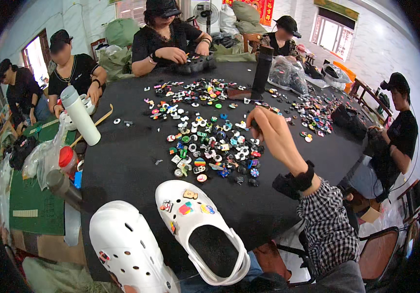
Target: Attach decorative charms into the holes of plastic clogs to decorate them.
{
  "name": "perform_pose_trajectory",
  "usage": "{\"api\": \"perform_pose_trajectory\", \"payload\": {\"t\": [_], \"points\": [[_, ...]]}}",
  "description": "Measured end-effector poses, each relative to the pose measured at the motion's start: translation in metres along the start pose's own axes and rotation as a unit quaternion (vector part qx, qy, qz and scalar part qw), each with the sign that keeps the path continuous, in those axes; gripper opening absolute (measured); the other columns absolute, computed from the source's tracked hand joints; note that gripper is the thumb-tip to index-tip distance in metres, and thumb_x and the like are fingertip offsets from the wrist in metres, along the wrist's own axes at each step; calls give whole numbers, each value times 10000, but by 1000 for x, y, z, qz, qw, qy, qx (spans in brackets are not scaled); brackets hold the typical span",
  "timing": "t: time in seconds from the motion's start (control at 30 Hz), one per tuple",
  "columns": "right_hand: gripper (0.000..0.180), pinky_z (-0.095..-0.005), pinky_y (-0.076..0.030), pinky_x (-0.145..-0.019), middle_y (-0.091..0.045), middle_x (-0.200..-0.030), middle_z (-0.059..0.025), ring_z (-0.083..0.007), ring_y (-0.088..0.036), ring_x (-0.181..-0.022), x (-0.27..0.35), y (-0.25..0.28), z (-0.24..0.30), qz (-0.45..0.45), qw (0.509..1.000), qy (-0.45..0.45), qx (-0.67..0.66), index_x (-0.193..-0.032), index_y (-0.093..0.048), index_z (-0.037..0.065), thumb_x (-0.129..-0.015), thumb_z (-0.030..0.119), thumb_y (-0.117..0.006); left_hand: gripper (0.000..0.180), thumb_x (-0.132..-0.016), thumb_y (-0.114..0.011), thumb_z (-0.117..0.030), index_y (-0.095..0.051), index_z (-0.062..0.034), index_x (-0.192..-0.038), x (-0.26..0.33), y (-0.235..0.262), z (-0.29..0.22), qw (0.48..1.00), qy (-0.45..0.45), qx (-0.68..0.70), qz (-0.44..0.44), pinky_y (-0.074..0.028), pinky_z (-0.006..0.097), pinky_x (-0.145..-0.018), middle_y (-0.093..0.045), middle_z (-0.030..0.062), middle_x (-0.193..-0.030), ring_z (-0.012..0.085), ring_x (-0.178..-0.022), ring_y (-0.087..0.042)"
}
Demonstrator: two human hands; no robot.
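Note:
My right hand (269, 128) reaches over the black table into a pile of small shoe charms (210, 146). Its fingers are pinched together, with a small dark thing at the tips that I cannot make out. Close to me is a white clog (127, 237) with one or two charms on it. At the bottom edge, only a bit of my left hand (130, 288) shows against this clog, gripping it; most of that hand is hidden. To its right a second white clog (171, 193) bears several colourful charms on its toe and side.
A white bottle (80, 116), a red-lidded jar (67, 158) and a grey bottle (63, 186) stand at the left. A dark cylinder (262, 71) rises behind the charms. Several people sit around the table, one handling a black clog (195, 66). Plastic bags (288, 75) lie at the far right.

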State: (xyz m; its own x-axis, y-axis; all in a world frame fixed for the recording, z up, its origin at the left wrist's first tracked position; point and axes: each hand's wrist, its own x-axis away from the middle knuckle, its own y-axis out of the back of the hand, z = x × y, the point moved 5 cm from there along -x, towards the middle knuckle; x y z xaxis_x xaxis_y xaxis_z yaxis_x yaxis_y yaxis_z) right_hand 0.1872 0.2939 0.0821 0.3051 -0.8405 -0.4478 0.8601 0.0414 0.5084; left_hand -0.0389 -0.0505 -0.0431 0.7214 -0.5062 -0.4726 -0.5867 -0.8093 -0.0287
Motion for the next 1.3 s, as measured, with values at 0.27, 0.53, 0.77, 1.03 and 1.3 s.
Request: {"api": "perform_pose_trajectory", "payload": {"t": [0.27,0.53,0.77,1.03,1.3], "points": [[260,-374,-426,-522,-585,-615,-162,-287,-570,-525,-30,-41,-39,25,993,48,105,-865,-579,-24,-908,232,-580,338,-923,-563,-149,-562,71,-1178,3,5,4,995,91,-33,-8,-418,437,-964,-536,224,-1263,392,-1098,-540],[145,-304,-472,-621,-621,-782,-111,-182,-582,-653,-30,-56,-69,65,993,59,75,-944,-614,-17,-855,97,-622,501,-910,-588,-122,-378,75,-1320,7,7,5,986,97,111,-80,-420,409,-959,-533,220,-1262,355,-1082,-552],[130,-332,-453,-586,-595,-822,-101,-224,-568,-637,-29,-46,-82,58,980,72,178,-913,-630,7,-827,103,-648,421,-866,-654,-162,-510,79,-1179,1,0,-2,983,125,69,-117,-442,432,-843,-574,237,-1130,382,-957,-565],[262,-365,-483,-859,-563,-1129,-134,-309,-558,-1049,-20,-78,-64,145,947,237,163,-1108,-626,85,-849,109,-600,376,-831,-677,-163,-566,61,-1112,7,22,7,978,81,-55,-186,-439,438,-806,-583,238,-1045,381,-907,-563],[183,-384,-479,-872,-639,-1006,-145,-312,-605,-975,-18,-82,-64,179,948,246,96,-995,-650,6,-828,56,-592,422,-826,-691,-168,-550,56,-1154,-3,1,6,981,131,67,-127,-440,434,-831,-577,242,-1111,381,-950,-568]]}}
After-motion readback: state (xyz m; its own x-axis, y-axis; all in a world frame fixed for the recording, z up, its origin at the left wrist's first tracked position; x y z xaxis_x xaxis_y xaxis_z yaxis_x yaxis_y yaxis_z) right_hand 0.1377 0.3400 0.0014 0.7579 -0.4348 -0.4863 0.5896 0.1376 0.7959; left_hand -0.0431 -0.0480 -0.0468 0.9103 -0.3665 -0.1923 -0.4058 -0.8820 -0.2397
